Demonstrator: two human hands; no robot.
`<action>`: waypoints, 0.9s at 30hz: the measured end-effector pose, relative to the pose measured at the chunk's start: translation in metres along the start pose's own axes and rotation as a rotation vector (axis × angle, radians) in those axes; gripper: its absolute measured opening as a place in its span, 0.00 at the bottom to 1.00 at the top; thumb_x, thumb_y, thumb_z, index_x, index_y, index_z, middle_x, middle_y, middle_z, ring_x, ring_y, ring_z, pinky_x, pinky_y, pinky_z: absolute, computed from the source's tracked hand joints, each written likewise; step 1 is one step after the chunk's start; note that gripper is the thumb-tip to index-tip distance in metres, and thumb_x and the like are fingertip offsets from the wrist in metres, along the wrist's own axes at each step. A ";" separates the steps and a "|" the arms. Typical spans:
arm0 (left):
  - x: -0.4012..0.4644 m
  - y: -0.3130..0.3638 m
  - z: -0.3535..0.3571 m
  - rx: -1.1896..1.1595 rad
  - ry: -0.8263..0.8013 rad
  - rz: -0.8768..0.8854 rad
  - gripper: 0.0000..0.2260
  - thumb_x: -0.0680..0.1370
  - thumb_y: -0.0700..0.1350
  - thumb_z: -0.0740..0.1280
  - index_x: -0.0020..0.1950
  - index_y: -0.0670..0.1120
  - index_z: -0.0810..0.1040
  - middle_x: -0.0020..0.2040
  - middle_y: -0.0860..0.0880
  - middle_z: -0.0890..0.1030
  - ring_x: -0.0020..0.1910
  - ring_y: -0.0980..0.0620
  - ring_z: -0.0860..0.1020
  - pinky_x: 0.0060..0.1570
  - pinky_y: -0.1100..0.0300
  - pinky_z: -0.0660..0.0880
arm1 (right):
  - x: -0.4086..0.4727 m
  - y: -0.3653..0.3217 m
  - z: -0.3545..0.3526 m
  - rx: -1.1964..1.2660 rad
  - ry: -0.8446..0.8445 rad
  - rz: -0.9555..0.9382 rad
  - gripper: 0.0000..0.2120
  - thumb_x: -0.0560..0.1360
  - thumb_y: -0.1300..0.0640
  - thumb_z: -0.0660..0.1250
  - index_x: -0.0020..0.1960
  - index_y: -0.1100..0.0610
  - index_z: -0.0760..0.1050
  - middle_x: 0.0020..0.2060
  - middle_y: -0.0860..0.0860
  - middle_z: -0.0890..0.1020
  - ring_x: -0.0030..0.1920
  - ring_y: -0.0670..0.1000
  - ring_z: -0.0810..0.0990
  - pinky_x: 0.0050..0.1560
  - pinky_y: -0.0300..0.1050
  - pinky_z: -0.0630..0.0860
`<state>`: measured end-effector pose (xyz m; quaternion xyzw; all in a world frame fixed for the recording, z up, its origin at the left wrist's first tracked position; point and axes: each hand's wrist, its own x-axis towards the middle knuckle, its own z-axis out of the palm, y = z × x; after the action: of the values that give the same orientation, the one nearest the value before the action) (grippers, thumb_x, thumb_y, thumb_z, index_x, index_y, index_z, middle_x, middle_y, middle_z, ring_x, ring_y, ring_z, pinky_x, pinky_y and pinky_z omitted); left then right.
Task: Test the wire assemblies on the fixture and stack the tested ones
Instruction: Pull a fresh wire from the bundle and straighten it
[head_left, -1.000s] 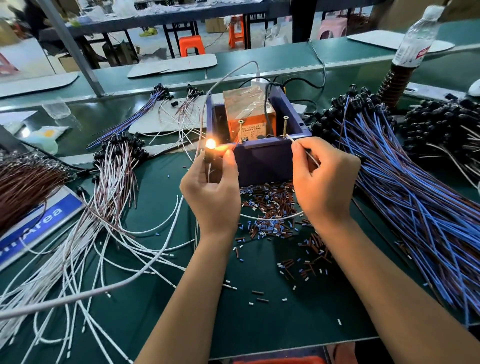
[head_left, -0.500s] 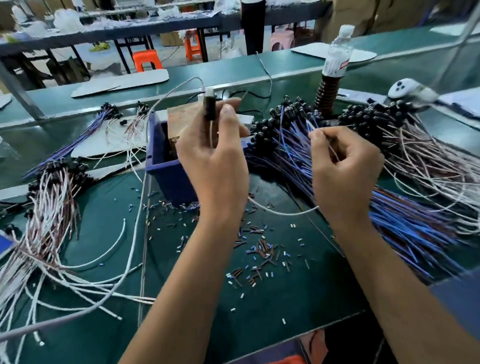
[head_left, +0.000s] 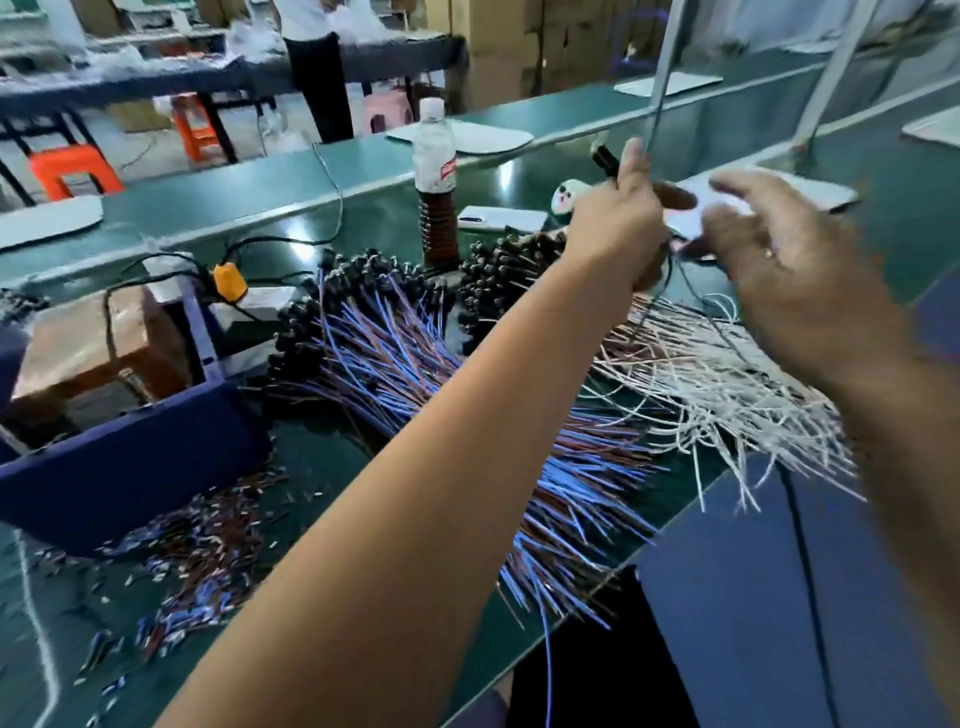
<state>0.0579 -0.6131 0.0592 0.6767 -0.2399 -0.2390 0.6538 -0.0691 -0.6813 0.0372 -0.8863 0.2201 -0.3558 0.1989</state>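
Left hand (head_left: 618, 218) grips one wire assembly (head_left: 607, 160): fingers curled round it, black lamp end sticking up and away past the knuckles, toward the far edge of the bench. Its leads seem to drop out of the bottom of the fist toward me. They're thin and motion-blurred, so I can't trace them to their tips.

Right hand (head_left: 774, 260) is just beside the left, on its right, fingers spread and loosely bent. It's blurred; it looks empty, but I can't rule out a wire end in it.

The relation that matters: the white-wire pile (head_left: 717, 384) lies directly below and slightly near-side of the left grip. Its black heads bunch at the far end, under the fist, and the leads fan back toward me and to the right. The held assembly's long axis runs roughly the same way, head far and leads near. My read is that it only needs lowering, not turning, to lie parallel on that pile.

The blue-wire pile (head_left: 415, 364) sits left of the grip, nearer the forearm, same fan direction. The test fixture (head_left: 130, 457), the blue bin, is well to the left and nearer me, so the grip is well away from it.

The left hand is the nearer one for the drop. The right is placed to gather the trailing leads. Risk: loose leads snagging in the pile.
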 end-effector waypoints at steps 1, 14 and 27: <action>0.005 0.002 0.008 -0.053 0.002 -0.021 0.26 0.87 0.58 0.53 0.45 0.40 0.79 0.29 0.46 0.72 0.28 0.48 0.72 0.29 0.60 0.71 | 0.001 0.000 -0.002 0.064 -0.100 0.037 0.18 0.85 0.42 0.60 0.70 0.48 0.74 0.44 0.50 0.86 0.44 0.45 0.83 0.46 0.35 0.74; 0.049 -0.018 -0.001 -0.676 0.054 -0.231 0.13 0.87 0.43 0.60 0.49 0.33 0.73 0.38 0.40 0.74 0.23 0.52 0.77 0.25 0.63 0.79 | 0.038 0.060 0.018 -0.267 -0.124 0.060 0.11 0.82 0.51 0.67 0.56 0.54 0.86 0.49 0.60 0.86 0.50 0.64 0.81 0.51 0.54 0.78; 0.018 -0.046 -0.060 0.255 0.123 -0.160 0.05 0.79 0.37 0.65 0.44 0.38 0.76 0.42 0.37 0.84 0.24 0.49 0.78 0.29 0.62 0.76 | 0.027 0.055 0.080 -0.542 -0.304 0.111 0.16 0.81 0.60 0.63 0.66 0.57 0.80 0.62 0.62 0.80 0.64 0.64 0.77 0.64 0.56 0.77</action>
<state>0.1105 -0.5769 0.0153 0.7846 -0.1732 -0.2157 0.5549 -0.0076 -0.7248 -0.0300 -0.9366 0.3227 -0.1364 0.0054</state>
